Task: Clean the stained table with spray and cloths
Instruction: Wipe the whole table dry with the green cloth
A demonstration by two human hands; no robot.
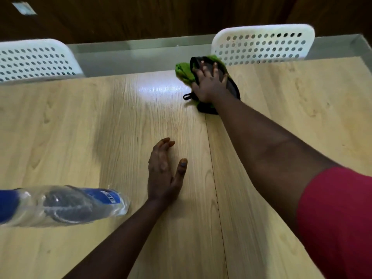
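- Two cloths (209,77), green and black, lying bunched at the wooden table's (80,127) far edge.
- Right hand (209,83) pressing them flat-fingered: wiping step.
- Left hand (164,174) resting open, bracing.
- Bottle (64,205) lying near-left.
- Next: sweeping nearer, probably.

2 white perforated chair backs are seen at the far table edge: one at far left (34,59), one at right (263,44). Dark wood-panelled wall (141,15) is noted behind. A grey-green floor strip (141,51) is visible between. A bright light glare (161,89) is reflected nearby.
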